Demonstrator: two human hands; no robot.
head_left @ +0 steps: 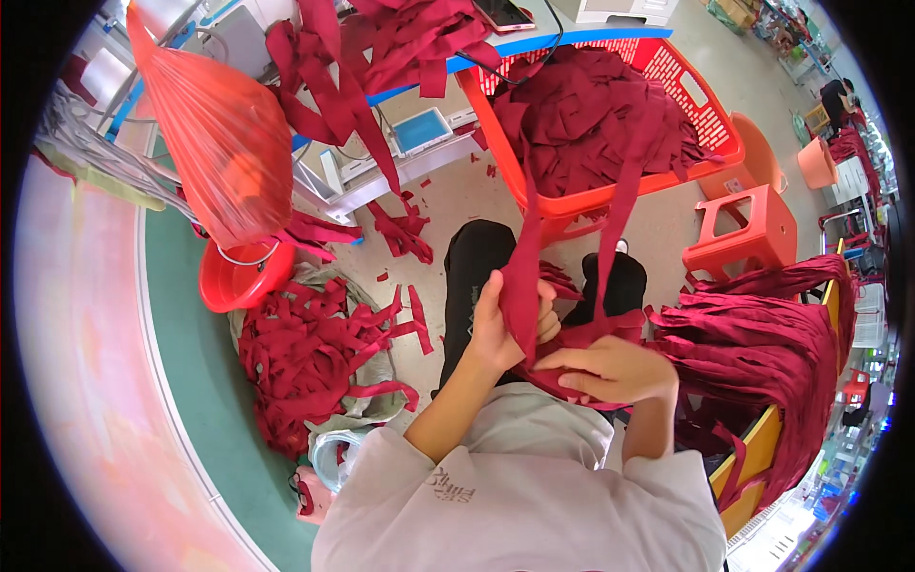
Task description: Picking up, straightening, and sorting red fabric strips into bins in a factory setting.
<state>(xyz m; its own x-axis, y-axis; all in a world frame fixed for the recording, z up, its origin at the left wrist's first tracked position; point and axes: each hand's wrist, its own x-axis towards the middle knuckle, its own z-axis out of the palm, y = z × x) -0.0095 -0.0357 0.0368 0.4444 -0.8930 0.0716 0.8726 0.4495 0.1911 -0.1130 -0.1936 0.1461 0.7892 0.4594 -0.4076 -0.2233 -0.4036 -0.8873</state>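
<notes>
My left hand is closed around a dark red fabric strip, above my lap. Beside it, my right hand has its fingers bent toward the left over the gathered red cloth, seeming to pinch a strip there; its exact grip is partly hidden. Two long strips rise from my hands to a heap of red strips in the orange-red plastic basket ahead of me. More strips lie across my lap between my dark-trousered legs.
On my right, many long red strips hang over a yellow-edged board. Cut strips pile on a cloth at left, near a red basin and a hanging red bag. A red stool stands past the basket.
</notes>
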